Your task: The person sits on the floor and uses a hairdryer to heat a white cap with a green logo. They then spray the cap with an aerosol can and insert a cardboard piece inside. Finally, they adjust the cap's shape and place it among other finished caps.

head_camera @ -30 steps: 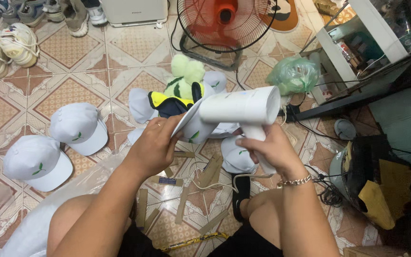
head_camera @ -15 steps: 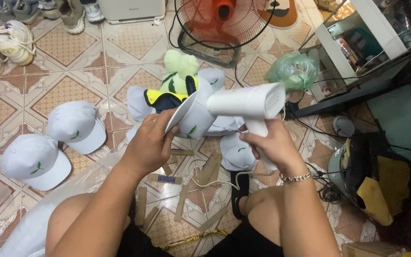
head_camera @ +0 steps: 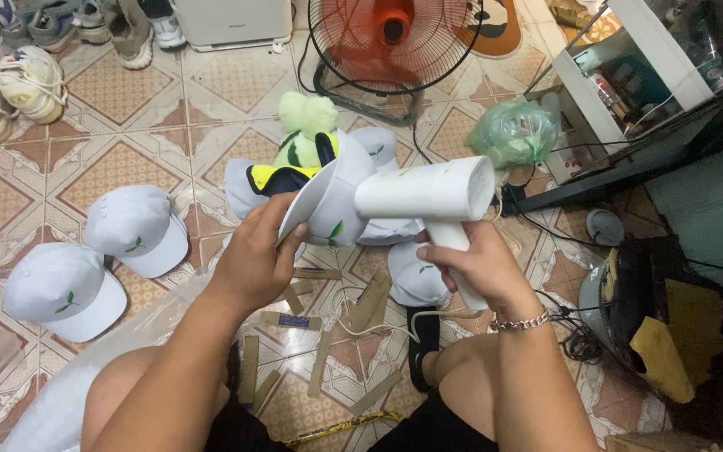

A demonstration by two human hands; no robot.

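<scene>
My left hand (head_camera: 259,255) grips a white cap (head_camera: 330,205) by its brim and holds it up over the tiled floor. My right hand (head_camera: 472,261) is closed around the handle of a white handheld steamer (head_camera: 430,194). The steamer's barrel lies level, and its front end presses against the cap's crown. A small green leaf mark shows on the cap. Behind the held cap lies a heap of more white caps (head_camera: 378,144), together with a yellow-green and black one (head_camera: 299,159).
Two white caps (head_camera: 137,226) (head_camera: 64,289) lie on the floor at the left. Cardboard strips (head_camera: 320,368) are scattered by my knees. An orange fan (head_camera: 391,42), shoes (head_camera: 10,79), a green plastic bag (head_camera: 512,130), a white shelf (head_camera: 629,84) and a black container (head_camera: 671,318) surround the spot.
Cap and steamer have moved closer together. The steamer's front end now touches the cap's crown. My hands have shifted only slightly.
</scene>
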